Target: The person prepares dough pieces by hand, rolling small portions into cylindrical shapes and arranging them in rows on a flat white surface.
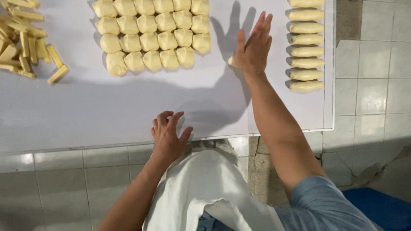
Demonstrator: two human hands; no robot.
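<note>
Dough piece under flat right hand

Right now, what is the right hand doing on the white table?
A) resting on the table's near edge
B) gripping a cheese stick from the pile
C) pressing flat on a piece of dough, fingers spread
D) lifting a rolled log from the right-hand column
C: the right hand lies flat, fingers spread, with a dough piece peeking out under the palm; the left hand is the one at the near edge.

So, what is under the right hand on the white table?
One end of a pale dough piece sticks out from under the right hand, flat on the table. The rest is covered.
</note>
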